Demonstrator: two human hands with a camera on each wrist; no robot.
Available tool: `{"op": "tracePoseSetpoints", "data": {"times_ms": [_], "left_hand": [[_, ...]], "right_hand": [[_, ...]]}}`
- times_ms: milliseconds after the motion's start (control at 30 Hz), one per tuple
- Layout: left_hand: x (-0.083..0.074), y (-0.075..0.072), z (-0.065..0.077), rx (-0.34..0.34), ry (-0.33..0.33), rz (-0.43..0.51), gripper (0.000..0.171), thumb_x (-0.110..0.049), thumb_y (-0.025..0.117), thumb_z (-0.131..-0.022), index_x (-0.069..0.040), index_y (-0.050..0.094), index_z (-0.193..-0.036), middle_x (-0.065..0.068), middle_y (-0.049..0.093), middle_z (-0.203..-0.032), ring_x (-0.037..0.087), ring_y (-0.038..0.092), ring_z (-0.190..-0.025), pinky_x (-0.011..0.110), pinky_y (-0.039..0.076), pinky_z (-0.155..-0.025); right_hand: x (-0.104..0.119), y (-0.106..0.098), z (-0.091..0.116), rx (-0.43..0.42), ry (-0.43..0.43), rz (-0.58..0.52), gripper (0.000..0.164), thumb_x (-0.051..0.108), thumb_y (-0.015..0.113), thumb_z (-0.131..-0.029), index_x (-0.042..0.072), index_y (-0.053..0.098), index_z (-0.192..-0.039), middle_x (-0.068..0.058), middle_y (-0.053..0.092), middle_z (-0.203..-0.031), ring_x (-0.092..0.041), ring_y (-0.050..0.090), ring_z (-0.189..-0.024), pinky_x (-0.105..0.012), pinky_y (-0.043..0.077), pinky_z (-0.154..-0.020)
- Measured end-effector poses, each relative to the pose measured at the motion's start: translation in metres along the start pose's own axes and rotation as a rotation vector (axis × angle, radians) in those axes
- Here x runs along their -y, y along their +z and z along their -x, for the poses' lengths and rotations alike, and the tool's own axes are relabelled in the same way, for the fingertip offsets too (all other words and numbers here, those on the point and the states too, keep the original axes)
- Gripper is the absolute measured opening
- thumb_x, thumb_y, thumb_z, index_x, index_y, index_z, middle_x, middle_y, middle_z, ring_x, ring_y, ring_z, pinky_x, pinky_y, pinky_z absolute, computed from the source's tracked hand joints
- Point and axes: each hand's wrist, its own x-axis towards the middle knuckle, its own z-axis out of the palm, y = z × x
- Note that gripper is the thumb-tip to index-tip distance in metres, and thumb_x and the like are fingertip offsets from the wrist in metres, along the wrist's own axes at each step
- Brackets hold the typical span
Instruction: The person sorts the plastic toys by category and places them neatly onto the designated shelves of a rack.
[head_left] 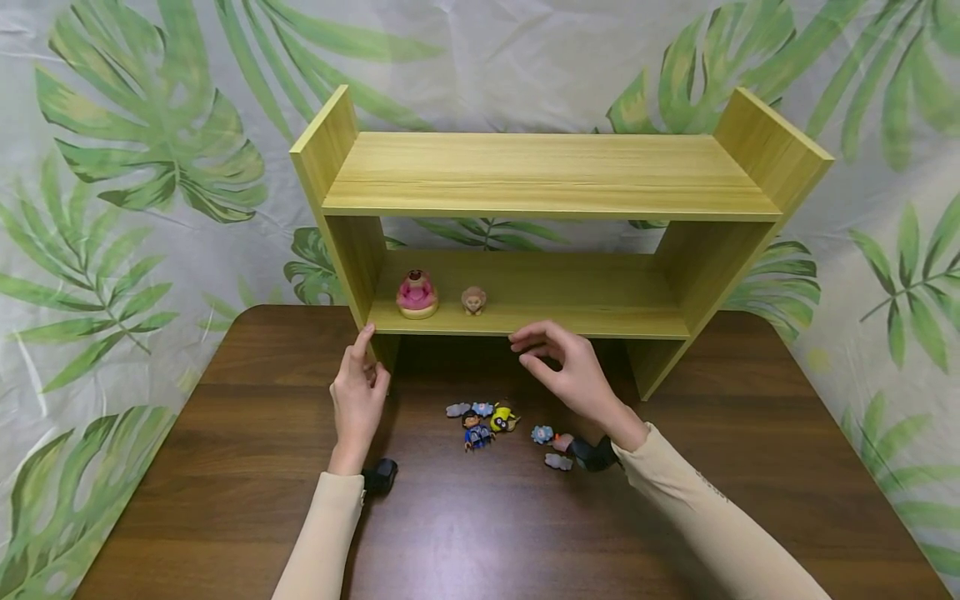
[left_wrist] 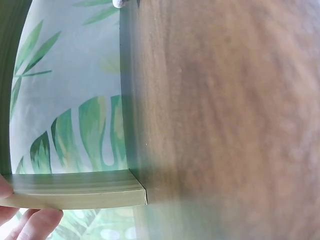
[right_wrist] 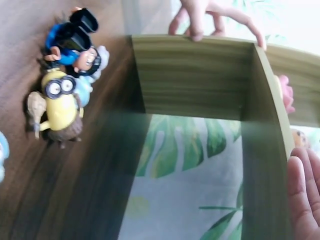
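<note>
My left hand [head_left: 358, 400] rests its fingertips on the front edge of the left side panel of a wooden shelf [head_left: 555, 175]; in the left wrist view its fingers [left_wrist: 42, 222] touch that panel. My right hand [head_left: 573, 371], fingers gently bent and holding nothing, is by the front edge of the middle board. On that board sit a pink bear figure [head_left: 417, 298] and a small tan lion-like figure [head_left: 473, 301]. Below, on the table, lie a yellow Minion figure [right_wrist: 61, 102] and a dark-haired figure in blue [head_left: 477, 432].
Blue flower-like pieces [head_left: 542, 434] and grey cloud-like pieces [head_left: 558, 462] lie on the brown table [head_left: 225, 467]. A pinkish piece [head_left: 562, 442] is partly hidden beside the black camera on my right wrist. A leaf-print cloth [head_left: 487, 67] hangs behind the shelf.
</note>
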Motion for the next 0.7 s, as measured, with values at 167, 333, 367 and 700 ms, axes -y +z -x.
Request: {"op": "tracePoseSetpoints", "data": {"times_ms": [167,333,367,700], "left_hand": [[0.000,0.000,0.000,-0.001,-0.001,-0.004,0.075,0.014,0.056,-0.081,-0.027,0.039,-0.140,0.012,0.045,-0.080,0.019,0.047,-0.056,0.036,0.039,-0.050],[0.000,0.000,0.000,0.001,-0.003,-0.001,0.074,0.014,0.056,-0.081,-0.027,0.039,-0.140,0.013,0.046,-0.081,0.019,0.047,-0.056,0.036,0.039,-0.050],[0.000,0.000,0.000,0.000,-0.003,0.001,0.074,0.014,0.056,-0.081,-0.027,0.039,-0.140,0.013,0.046,-0.081,0.019,0.047,-0.056,0.036,0.039,-0.050],[0.002,0.001,0.000,-0.002,-0.002,0.003,0.075,0.016,0.056,-0.081,-0.027,0.039,-0.140,0.014,0.047,-0.081,0.019,0.048,-0.056,0.036,0.041,-0.050]], "right_hand": [[-0.006,0.005,0.008,0.029,0.014,-0.002,0.023,-0.015,0.058,-0.086,-0.012,0.058,-0.108,-0.021,0.062,-0.105,-0.037,0.061,-0.095,-0.037,0.051,-0.081],[-0.040,0.015,0.020,0.065,0.055,-0.022,0.026,-0.014,0.060,-0.086,-0.008,0.059,-0.111,-0.018,0.063,-0.108,-0.035,0.061,-0.097,-0.038,0.051,-0.082],[-0.048,0.017,0.023,0.071,0.062,-0.023,0.027,-0.014,0.060,-0.086,-0.007,0.060,-0.111,-0.017,0.063,-0.109,-0.034,0.061,-0.097,-0.038,0.051,-0.082],[-0.082,0.034,0.043,0.192,0.146,-0.010,0.028,-0.010,0.060,-0.086,0.001,0.060,-0.113,-0.019,0.062,-0.108,-0.031,0.062,-0.097,-0.032,0.051,-0.081]]}}
